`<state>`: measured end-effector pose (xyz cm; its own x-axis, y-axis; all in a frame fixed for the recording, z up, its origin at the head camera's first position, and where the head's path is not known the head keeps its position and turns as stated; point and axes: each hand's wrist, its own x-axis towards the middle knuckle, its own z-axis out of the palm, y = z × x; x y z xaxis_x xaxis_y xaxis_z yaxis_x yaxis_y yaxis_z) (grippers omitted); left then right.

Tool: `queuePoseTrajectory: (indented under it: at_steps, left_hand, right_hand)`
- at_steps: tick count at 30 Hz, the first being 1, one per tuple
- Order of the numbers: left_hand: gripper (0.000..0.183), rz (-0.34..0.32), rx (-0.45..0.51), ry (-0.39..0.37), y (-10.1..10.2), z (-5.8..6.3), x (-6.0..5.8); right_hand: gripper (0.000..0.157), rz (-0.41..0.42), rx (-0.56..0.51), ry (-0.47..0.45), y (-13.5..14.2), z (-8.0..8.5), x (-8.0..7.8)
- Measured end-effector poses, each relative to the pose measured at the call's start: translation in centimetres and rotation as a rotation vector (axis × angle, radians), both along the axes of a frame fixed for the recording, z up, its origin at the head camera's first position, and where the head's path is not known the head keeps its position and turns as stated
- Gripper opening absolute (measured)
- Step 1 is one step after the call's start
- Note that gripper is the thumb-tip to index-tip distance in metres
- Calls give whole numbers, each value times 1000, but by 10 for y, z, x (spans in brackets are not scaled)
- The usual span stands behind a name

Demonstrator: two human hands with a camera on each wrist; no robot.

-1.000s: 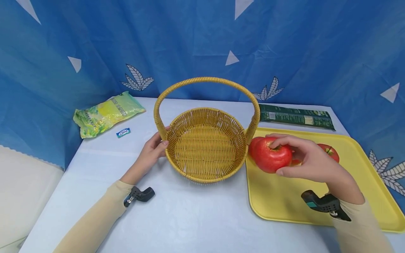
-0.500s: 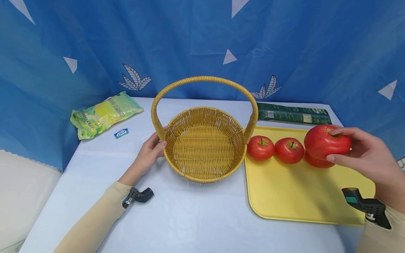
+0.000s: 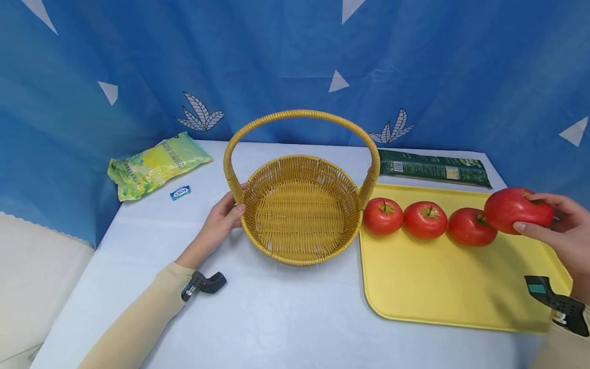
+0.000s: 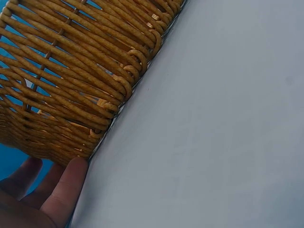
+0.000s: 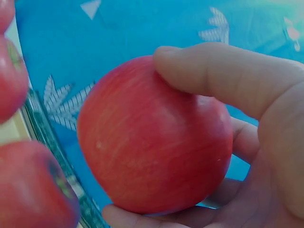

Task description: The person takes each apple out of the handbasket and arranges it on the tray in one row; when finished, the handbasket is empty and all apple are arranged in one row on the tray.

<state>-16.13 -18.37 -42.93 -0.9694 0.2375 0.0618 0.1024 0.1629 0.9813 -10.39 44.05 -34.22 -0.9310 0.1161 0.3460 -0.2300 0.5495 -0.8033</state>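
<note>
A round wicker basket (image 3: 299, 261) with a tall arched handle stands on the white table. My left hand (image 3: 224, 218) holds its left side where the handle meets the rim, thumb in front. The left wrist view has the fingers (image 4: 66, 190) against the outer weave near the base. At the far right, my right hand (image 3: 569, 225) grips a red apple (image 3: 513, 210) above the yellow tray (image 3: 428, 292). Thumb and fingers wrap this apple (image 5: 152, 137) in the right wrist view. Three more apples sit in a row on the tray, the rightmost apple (image 3: 471, 228) beside the held one.
Behind the tray lies a long dark green packet (image 3: 433, 167). A green and yellow bag (image 3: 159, 165) and a small blue-green packet (image 3: 180, 192) lie at the back left. A blue curtain (image 3: 295, 61) hangs along the table's back edge.
My right hand has carried the apple rightward, from beside the basket to the tray's right side, uncovering the row of apples. The left hand and basket have stayed in place.
</note>
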Motion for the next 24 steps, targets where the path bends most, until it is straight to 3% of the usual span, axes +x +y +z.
queuePoseTrajectory:
  at_steps: [7,13,15,18,24]
  left_hand:
    - [54,7,-16,6,1,1,0]
    - [54,2,-9,3,2,1,-1]
    - [54,0,-8,1,3,1,-1]
    - [54,4,-7,2,3,1,-1]
    - [55,3,-9,-1,2,0,0]
  right_hand:
    - [57,-114,-83,-26,31,-13,-2]
    - [61,-192,-48,-86,127,-80,-27]
    - [61,-210,-72,-116,144,-93,-30]
    - [57,-244,-93,-165,140,-94,-26]
    - [49,-283,-99,-300,107,-73,-13]
